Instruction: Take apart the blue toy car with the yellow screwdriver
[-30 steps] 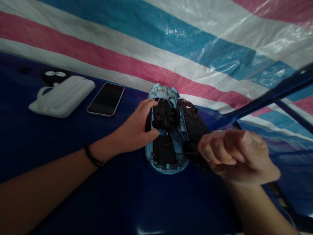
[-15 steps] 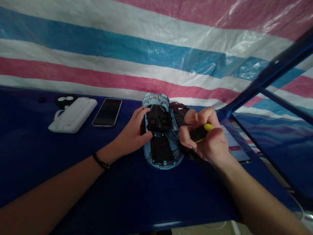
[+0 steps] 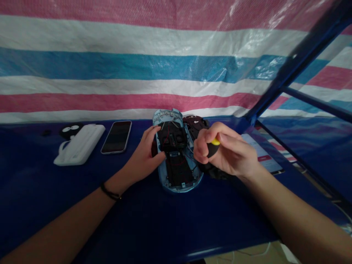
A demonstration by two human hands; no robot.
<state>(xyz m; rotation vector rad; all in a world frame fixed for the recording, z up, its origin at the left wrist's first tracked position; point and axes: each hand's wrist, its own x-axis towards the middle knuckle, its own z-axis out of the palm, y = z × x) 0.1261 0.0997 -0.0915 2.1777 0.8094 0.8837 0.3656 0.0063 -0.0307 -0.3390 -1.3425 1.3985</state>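
We start at the left, on a dark blue table (image 3: 33,165), where a small black object with two white cartoon eyes (image 3: 70,130) sits just behind a white plastic case with a looped strap (image 3: 79,145). Next to that, a smartphone (image 3: 117,136) lies face up, screen dark. Then comes the left hand (image 3: 144,156), a black wristband (image 3: 110,192) on its wrist. Its fingers are curled and gripping the left side of an opened light-blue plastic casing (image 3: 162,117), and the thumb lies across the casing's near part.

The casing lies on its back on the table, mid-frame, between the two hands. Inside it we see two black compartments or modules (image 3: 172,137) with thin red wires (image 3: 178,162) running around them (probably a toy's insides, but the light is too dim for us to be sure). Just right of it, touching it, sits a dark maroon shell piece (image 3: 196,124). The right hand (image 3: 225,150) hovers over that piece, fingers closed tight around a black-and-yellow screwdriver handle (image 3: 213,147), the shaft hidden by the hand. Further right lies a tablet (image 3: 261,154) with a lit screen.
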